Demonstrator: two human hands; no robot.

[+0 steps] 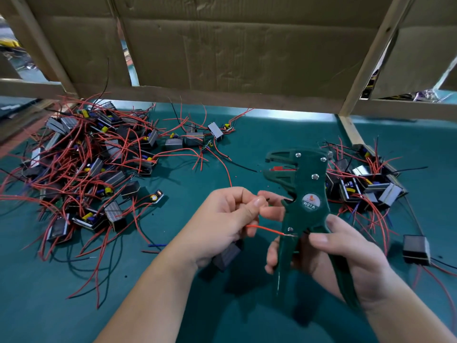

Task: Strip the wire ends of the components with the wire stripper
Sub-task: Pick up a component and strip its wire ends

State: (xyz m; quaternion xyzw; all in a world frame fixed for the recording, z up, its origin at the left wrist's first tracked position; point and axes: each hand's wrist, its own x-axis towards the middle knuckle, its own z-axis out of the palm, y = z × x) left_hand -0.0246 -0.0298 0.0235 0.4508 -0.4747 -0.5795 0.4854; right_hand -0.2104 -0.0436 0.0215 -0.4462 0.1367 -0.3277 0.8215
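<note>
My right hand (346, 253) grips the handles of a dark green wire stripper (305, 194), held upright with its jaws pointing left. My left hand (230, 219) holds a small grey box component (226, 256) low in the palm and pinches its wires. One red wire (264, 229) runs from the left hand's fingers rightward to the stripper's lower notch, where a bare metal tip shows. A short black wire end (267, 199) pokes out above my thumb.
A large heap of components with red and black wires (86, 169) covers the left of the green table mat (222, 305). A smaller heap (366, 184) lies at the right, with one lone box (416, 248) near it. Cardboard and wooden framing (222, 58) wall the back.
</note>
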